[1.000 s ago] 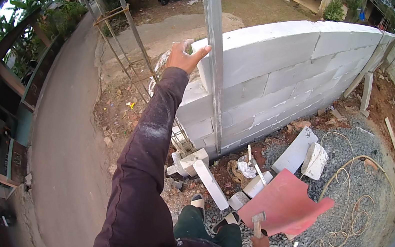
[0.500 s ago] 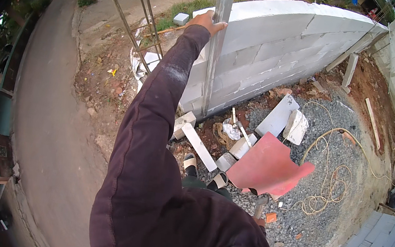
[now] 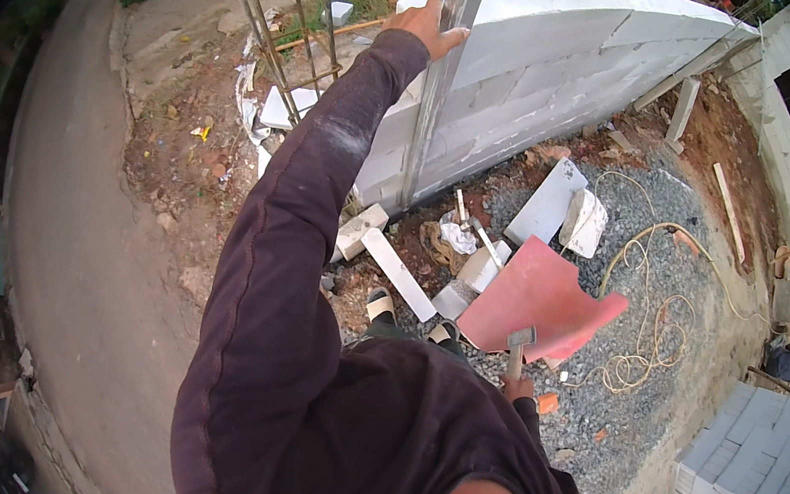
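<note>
My left hand [image 3: 420,28] reaches far forward and is closed around an upright grey metal bar [image 3: 435,101], its thumb across the front face. The bar stands against the near end of a pale block wall [image 3: 528,89]. Down by my right side, my right hand [image 3: 518,386] grips the handle of a hammer [image 3: 521,339]; its head points up, in front of a torn red sheet [image 3: 539,303] that lies on the gravel.
Steel reinforcing bars [image 3: 266,27] rise left of the wall's end. Near my feet lie a long white block strip [image 3: 398,274], more pale blocks [image 3: 548,203] and rubble. A tangled cord [image 3: 647,358] crosses the gravel. Stacked blocks [image 3: 756,465] stand at right; a road [image 3: 68,201] runs along the left.
The hammer has come up into fuller view with my right hand. My left hand stays on the metal bar while the whole view shifts slightly.
</note>
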Demonstrator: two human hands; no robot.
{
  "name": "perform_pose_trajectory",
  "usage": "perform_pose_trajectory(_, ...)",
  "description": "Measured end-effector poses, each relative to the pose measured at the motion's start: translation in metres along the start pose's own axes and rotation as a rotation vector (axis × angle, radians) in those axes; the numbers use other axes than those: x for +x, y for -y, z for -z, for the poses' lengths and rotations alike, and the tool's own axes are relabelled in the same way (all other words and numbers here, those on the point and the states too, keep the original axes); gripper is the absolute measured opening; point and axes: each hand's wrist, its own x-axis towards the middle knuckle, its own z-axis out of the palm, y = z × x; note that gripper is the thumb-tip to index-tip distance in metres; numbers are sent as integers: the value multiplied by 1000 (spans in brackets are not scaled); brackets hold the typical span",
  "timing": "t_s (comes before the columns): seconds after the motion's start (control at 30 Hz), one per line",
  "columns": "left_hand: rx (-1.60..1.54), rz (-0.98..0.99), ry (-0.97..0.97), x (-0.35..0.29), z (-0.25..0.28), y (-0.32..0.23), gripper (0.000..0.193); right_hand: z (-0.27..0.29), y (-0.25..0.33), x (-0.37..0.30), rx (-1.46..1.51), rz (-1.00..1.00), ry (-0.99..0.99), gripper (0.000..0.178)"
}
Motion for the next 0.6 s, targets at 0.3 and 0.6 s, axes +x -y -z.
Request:
perform_pose_trajectory(0.3,6,-10,0,0,-4,8,62,-4,43,-7,286,14,6,25)
perform_pose_trajectory(0.6,-756,164,-495,-64,-53,-5,25,24,152,-8,485,280,-35,26)
